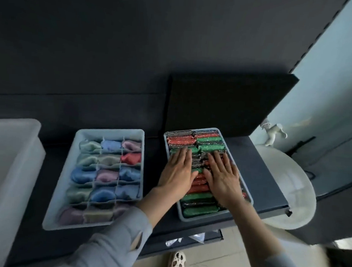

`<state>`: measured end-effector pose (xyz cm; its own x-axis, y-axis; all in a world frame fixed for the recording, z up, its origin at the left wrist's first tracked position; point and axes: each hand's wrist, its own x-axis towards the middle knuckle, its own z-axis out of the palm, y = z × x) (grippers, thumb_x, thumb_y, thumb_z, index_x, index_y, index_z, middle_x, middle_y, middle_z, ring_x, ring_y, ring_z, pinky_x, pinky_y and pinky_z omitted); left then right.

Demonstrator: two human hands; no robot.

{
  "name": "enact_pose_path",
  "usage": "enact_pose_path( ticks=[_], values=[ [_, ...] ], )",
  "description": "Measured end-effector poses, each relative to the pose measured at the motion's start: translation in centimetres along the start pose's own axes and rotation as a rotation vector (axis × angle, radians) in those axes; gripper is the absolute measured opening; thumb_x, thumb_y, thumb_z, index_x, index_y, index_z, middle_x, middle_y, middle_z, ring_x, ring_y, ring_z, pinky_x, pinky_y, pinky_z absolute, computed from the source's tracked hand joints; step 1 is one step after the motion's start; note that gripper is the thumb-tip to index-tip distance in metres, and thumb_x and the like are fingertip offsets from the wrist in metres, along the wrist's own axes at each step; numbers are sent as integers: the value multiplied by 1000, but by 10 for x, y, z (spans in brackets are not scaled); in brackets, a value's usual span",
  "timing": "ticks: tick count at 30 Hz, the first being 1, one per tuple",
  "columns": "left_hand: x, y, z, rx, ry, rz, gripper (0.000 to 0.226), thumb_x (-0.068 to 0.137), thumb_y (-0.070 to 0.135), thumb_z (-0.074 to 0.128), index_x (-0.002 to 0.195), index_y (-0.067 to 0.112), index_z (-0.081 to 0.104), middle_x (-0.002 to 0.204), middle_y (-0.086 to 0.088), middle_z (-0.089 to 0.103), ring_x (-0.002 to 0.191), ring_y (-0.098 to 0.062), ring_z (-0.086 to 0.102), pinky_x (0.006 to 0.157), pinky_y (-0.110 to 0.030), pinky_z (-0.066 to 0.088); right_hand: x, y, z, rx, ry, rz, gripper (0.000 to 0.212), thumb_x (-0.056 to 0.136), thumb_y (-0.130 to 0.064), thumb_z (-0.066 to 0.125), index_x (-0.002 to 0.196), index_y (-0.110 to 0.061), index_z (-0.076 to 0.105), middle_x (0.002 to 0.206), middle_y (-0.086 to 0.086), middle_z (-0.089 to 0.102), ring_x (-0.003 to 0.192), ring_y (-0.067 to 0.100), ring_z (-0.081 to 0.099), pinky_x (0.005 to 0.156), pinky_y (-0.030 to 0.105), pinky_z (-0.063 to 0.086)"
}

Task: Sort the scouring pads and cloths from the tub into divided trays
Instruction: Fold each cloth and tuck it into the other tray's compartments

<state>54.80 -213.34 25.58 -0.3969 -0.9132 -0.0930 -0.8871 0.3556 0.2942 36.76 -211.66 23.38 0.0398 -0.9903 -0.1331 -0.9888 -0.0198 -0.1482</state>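
A light blue tray (250,198) on the right holds rows of glittery scouring pads (200,207) in green, red and dark grey. My left hand (177,171) lies flat on the pads in the tray's left column, fingers straight. Beside it my right hand (222,175) presses flat on the right column. A divided tray (75,135) to the left holds rolled cloths (107,195) in blue, green, pink, red and beige, one per compartment. The white tub (15,147) stands at the far left, its inside out of sight.
Both trays sit on a dark table (255,168) with its front edge near me. A black box (222,103) stands behind the pad tray. A white basin (293,189) and a tap (273,132) are at the right. My shoe (177,262) shows on the floor below.
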Motion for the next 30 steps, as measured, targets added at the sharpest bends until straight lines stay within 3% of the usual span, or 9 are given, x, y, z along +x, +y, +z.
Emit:
enact_pose_path(
  ticks=[3, 5, 7, 8, 11, 13, 15, 23, 30],
  values=[
    [2, 8, 25, 115, -57, -107, 74, 100, 53, 8, 149, 5, -21, 156, -15, -29, 145, -26, -26, 121, -40, -10, -4, -1, 8, 37, 1, -7, 64, 98, -60, 4, 155, -32, 2, 162, -8, -6, 150, 21, -14, 120, 39, -7],
    [-3, 9, 32, 151, -75, -137, 77, 95, 57, -1, 149, 6, -22, 155, -14, -31, 144, -26, -28, 121, -42, -11, -1, 3, 2, -38, 45, -46, 61, 99, -59, 11, 152, -33, 25, 161, -6, 21, 149, 28, 14, 118, 43, 16],
    [-2, 13, 27, 170, -52, -152, 80, 93, 58, -3, 152, 6, -11, 159, -16, -20, 148, -28, -18, 121, -44, -8, 17, 10, -17, -77, 160, -101, 57, 99, -58, 16, 132, -29, 51, 135, -1, 58, 123, 30, 48, 96, 44, 40],
    [2, 16, 22, 176, -15, -166, 80, 93, 58, -1, 154, 6, -1, 161, -17, -9, 150, -30, -7, 122, -46, -4, 30, 14, -25, -59, 212, -119, 55, 99, -57, 18, 126, -25, 55, 124, 1, 63, 113, 29, 53, 90, 43, 43],
    [29, 22, 9, 171, 127, -225, 76, 96, 55, 10, 153, 6, 16, 160, -19, 15, 148, -33, 14, 122, -47, 5, 75, 21, -33, 37, 138, -157, 55, 101, -53, 25, 146, -24, 36, 152, 6, 39, 139, 32, 35, 110, 47, 34],
    [51, 20, 12, 158, 120, -254, 76, 97, 55, 11, 155, 7, 3, 162, -19, -1, 150, -32, -1, 122, -46, -1, 96, 19, -22, 19, -17, -195, 60, 101, -54, 19, 155, -29, 13, 164, 0, 6, 151, 25, 2, 122, 44, 10],
    [67, 14, 19, 161, 72, -301, 75, 97, 56, 9, 154, 10, -7, 162, -16, -11, 149, -29, -13, 121, -46, -7, 107, 17, -11, -33, -76, -222, 60, 101, -55, 12, 155, -30, 3, 164, -4, -7, 150, 20, -12, 122, 41, -3],
    [72, 8, 25, 201, 26, -279, 72, 97, 56, 6, 156, 14, 4, 162, -10, 14, 151, -26, 0, 121, -46, -7, 118, 22, -5, -63, 0, -364, 74, 93, -55, -5, 155, -22, 17, 163, -4, 7, 151, 15, -3, 123, 39, -2],
    [41, 17, 24, 105, 71, -303, 70, 99, 54, 5, 154, 13, -12, 160, -13, -19, 147, -30, -21, 121, -46, -7, 77, 34, -16, 61, 75, -270, 66, 99, -55, 6, 156, -23, 12, 164, -1, 1, 151, 19, -4, 122, 39, 0]
  ],
)
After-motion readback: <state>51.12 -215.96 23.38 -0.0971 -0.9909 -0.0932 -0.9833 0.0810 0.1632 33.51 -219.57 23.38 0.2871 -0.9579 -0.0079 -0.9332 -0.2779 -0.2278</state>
